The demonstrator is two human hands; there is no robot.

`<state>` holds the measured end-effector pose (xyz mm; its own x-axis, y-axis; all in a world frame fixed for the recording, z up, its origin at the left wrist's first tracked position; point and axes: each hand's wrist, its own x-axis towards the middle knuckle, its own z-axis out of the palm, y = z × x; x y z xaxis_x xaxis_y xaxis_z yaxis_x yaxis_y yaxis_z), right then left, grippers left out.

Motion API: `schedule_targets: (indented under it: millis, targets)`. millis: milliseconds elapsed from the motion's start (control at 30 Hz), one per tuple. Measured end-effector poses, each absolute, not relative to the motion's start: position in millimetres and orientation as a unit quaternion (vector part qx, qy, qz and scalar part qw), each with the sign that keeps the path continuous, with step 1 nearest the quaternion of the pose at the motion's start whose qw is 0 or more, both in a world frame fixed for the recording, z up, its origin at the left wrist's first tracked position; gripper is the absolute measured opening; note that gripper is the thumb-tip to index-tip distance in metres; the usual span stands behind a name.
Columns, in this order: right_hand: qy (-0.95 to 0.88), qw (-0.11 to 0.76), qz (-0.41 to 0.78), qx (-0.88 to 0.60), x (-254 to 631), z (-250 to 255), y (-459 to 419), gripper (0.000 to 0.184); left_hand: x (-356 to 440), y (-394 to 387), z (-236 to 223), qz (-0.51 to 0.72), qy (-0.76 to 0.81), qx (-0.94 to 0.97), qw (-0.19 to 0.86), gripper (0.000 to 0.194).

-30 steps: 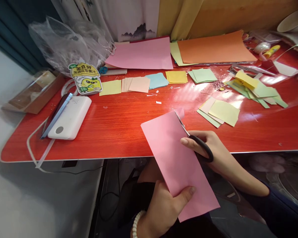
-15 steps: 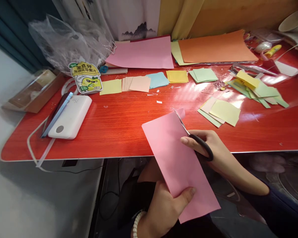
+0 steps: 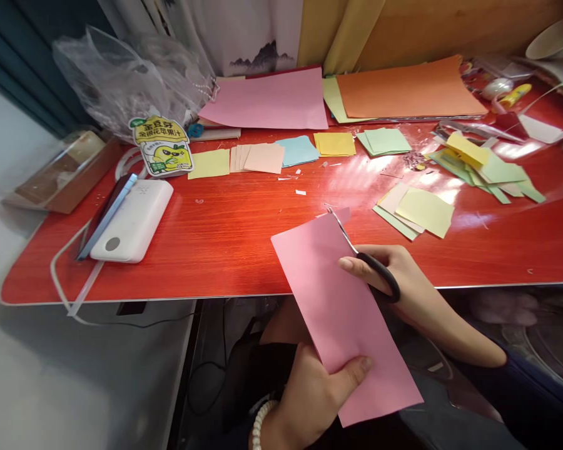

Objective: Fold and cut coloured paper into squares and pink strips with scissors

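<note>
A long pink sheet of paper slants over the table's front edge. My left hand is closed on its lower part, thumb on top and fingers hidden underneath. My right hand grips black-handled scissors, with the thumb over the paper. Their metal blades lie along the sheet's upper right side, tips showing past its far edge. A narrow pink flap sits to the right of the blades.
Small coloured paper stacks line the red table, including blue paper and yellow paper. Loose pale pieces lie right of the blades. A white power bank rests left. Large pink and orange sheets lie behind.
The pink sheet has shifted slightly right and toward me, my left thumb moving with it. The scissors and right hand stay nearly in place; the flap at the far edge looks flatter.
</note>
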<state>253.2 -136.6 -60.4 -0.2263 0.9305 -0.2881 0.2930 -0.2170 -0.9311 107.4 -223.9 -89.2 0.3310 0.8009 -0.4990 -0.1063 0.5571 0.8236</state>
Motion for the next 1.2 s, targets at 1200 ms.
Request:
schedule_targets:
  millis: [1200]
  targets:
    - [-0.745, 0.155, 0.303, -0.574, 218, -13, -73, 0.036, 24, -203, -80, 0.375, 0.531, 0.193, 0.735, 0.034]
